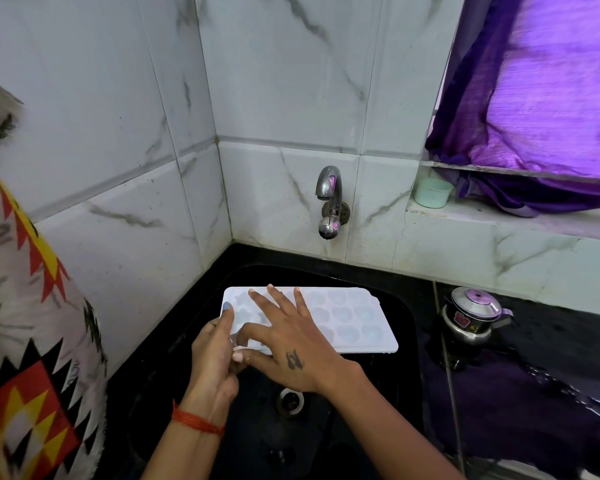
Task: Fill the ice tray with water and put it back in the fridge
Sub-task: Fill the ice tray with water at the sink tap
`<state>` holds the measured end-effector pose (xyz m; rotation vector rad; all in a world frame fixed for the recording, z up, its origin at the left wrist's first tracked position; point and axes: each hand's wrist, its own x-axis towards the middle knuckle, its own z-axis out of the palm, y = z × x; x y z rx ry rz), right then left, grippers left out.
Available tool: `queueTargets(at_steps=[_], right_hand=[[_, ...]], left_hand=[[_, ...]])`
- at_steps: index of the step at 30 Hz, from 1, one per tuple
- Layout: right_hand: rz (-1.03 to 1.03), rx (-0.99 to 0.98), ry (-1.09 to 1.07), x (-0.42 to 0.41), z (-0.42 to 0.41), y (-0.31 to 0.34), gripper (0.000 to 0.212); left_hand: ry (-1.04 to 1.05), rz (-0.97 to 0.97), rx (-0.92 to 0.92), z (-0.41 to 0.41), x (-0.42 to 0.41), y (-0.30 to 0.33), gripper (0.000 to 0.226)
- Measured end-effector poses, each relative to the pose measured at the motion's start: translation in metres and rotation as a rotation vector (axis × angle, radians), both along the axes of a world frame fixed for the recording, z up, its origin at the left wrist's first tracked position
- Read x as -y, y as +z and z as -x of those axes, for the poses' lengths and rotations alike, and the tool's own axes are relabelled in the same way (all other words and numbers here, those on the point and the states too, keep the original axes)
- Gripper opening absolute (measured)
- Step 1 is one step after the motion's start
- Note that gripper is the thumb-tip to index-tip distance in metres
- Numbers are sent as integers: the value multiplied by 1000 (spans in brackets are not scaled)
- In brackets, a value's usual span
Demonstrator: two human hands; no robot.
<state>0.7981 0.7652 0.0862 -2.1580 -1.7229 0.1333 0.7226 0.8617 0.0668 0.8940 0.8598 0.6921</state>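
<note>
- While held level over a black sink [406, 327], a white plastic ice tray with heart and star moulds [347, 320] sits below and nearer than the wall tap.
- Left hand [215, 355] grips the tray's near-left corner, thumb laid on its top edge; an orange thread band circles that wrist.
- Right hand [291, 341] lies flat on the tray, fingers straight and spread.
- A chrome tap [330, 202] juts from marble-look tiles at far centre.
- A small steel lidded pot [471, 317] stands on the black counter, right.
- A mint-green cup [432, 192] sits on the ledge beside purple curtain cloth [541, 98].
</note>
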Motion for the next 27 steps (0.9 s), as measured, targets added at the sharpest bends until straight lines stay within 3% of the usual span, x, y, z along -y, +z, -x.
queueTargets(at_steps=[4,13,19,27], right_hand=[[-37,-64,-38,9,-4,1,45],[-9,-95,-331,57,-46,2,94],[147,-127,-536,72,-72,-5,79],[234,-148,-556,61,-71,-6,81]], left_hand=[[7,10,-3,-1,1,2,25],[19,-9,-26,-4,3,3,30],[20,13,-44,-6,2,1,40],[29,46,-59,-8,-1,-1,41]])
